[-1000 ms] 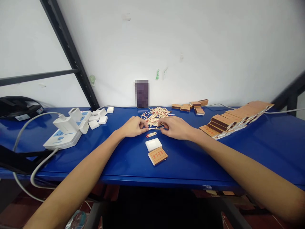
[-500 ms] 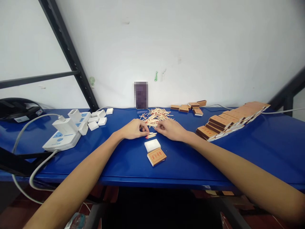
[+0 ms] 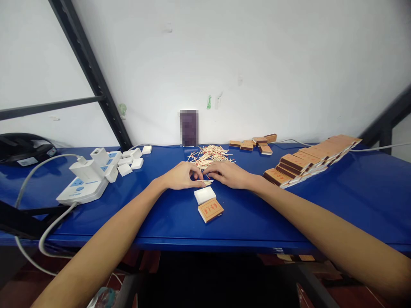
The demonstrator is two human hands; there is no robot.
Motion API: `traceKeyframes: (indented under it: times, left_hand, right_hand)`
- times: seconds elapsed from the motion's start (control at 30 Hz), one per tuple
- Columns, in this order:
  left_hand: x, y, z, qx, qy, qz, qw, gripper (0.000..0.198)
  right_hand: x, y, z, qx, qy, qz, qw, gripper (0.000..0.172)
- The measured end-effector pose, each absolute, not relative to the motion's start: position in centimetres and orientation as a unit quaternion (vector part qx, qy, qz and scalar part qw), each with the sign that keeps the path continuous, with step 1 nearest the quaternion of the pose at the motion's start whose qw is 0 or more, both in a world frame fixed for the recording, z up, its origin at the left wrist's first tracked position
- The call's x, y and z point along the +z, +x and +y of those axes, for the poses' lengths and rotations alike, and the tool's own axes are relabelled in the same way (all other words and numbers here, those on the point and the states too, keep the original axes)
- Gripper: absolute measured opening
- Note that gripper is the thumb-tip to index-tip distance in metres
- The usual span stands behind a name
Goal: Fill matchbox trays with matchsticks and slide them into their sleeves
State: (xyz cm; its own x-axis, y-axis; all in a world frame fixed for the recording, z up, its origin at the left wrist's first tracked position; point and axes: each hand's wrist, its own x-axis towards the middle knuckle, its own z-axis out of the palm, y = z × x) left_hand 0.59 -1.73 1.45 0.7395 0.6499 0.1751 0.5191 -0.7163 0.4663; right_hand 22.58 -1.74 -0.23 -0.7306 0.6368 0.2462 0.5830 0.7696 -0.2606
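My left hand (image 3: 181, 176) and my right hand (image 3: 226, 175) rest on the blue table (image 3: 244, 218), fingertips meeting over a small bundle of matchsticks (image 3: 205, 182). Both hands are pinched round these matchsticks. Just behind them lies a loose pile of matchsticks (image 3: 210, 154). In front of the hands sit a white inner matchbox tray (image 3: 205, 194) and its orange sleeve (image 3: 210, 210), side by side.
A long row of orange matchboxes (image 3: 310, 160) runs along the right. A few more matchboxes (image 3: 255, 143) lie at the back. White trays (image 3: 133, 160), a power strip with chargers (image 3: 86, 177) and cables occupy the left. A dark phone (image 3: 189, 128) leans on the wall.
Both hands drew back slightly from the pile toward me and closed together over the small bundle of matchsticks. The view shifted a little to the right.
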Motion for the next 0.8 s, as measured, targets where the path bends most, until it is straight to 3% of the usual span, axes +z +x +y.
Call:
traceKeyframes:
  times: [0.43,0.67,0.8]
  left_hand:
    - [1.5,0.5,-1.7,0.164,0.921,0.290,0.202,0.018]
    - [1.5,0.4,-1.7,0.165,0.916,0.333,0.151,0.032]
    - [1.8,0.3,-1.8,0.143,0.932,0.312,0.112,0.023]
  right_hand:
    - [-0.6,21.3,-1.1,0.113,-0.375,-0.904,0.172,0.018]
    - [1.0,21.8,-2.4,0.197,-0.347,-0.904,0.155,0.033]
    - [1.2,21.7,-2.9,0.182,-0.369,-0.901,0.135,0.031]
